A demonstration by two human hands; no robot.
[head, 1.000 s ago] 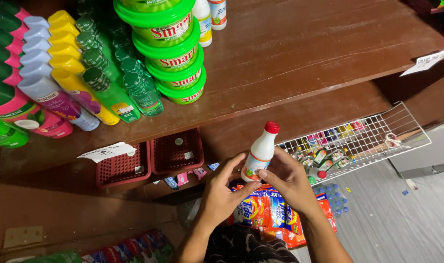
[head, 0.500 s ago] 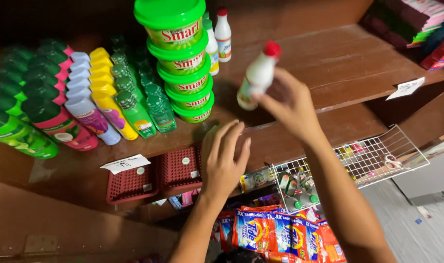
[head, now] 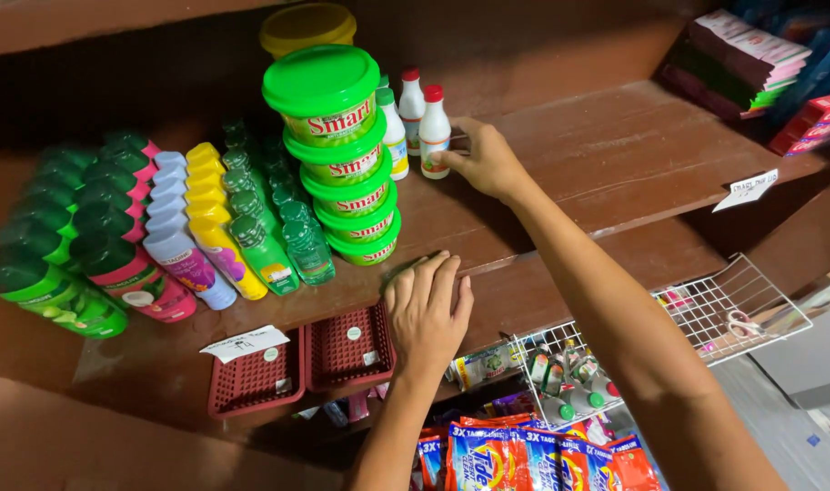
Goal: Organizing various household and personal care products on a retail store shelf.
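Head view. Dark wooden shelf (head: 615, 155) ran across the frame, stocked with goods; a lower ledge carried two red baskets (head: 301, 364) and a wire rack (head: 706, 318) of small items, with detergent sachets (head: 524, 459) hanging below.

Right hand (head: 487, 162) reached to the back of the shelf. Its fingers (head: 451, 164) lay loosely curled against the side of a small white bottle (head: 433, 136) with a red cap; thumb side hidden, so a full grip could not be confirmed. They looked part open, touching rather than clamping.

Left hand (head: 424, 314) rested flat on the shelf's front edge, fingers spread slightly, holding nothing.

Bottle stood upright on the shelf, long axis vertical, cap pointing up, just beside two similar bottles (head: 401, 123) and close to the stack of green tubs (head: 337, 150).

Risks, as judged:
- Bottle was narrow and tall; a sideways drag of the fingers could tip it into its neighbours, and all three might topple.
- Green tubs were stacked high and leaning a little; a knocked bottle or a brush of the wrist could unsettle them.
- Green and yellow bottles (head: 242, 218) lay packed in rows at left, well apart from the right hand; little risk there.
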